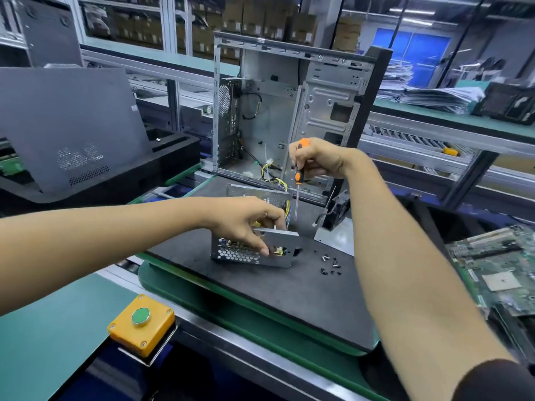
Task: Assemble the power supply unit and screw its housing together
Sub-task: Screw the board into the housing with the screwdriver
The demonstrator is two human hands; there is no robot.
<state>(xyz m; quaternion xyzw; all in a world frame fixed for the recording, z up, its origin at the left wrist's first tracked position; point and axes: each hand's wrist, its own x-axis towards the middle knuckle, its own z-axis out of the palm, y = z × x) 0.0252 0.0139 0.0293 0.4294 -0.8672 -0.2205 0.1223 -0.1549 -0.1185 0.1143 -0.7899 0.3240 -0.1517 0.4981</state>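
Head view shows the power supply unit on the dark mat, in front of the open computer case. The left hand grips its top edge, fingers curled over the metal housing. The right hand is clamped on an orange screwdriver, held nearly upright above and just behind the unit, tip pointing down. Loose screws lie right of the unit, nearer the right hand. Which screw hole is meant I cannot tell; the unit's far side is hidden.

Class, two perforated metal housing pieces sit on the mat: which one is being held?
The nearer honeycomb-perforated grey housing, gripped by the left hand; the farther piece lies untouched.
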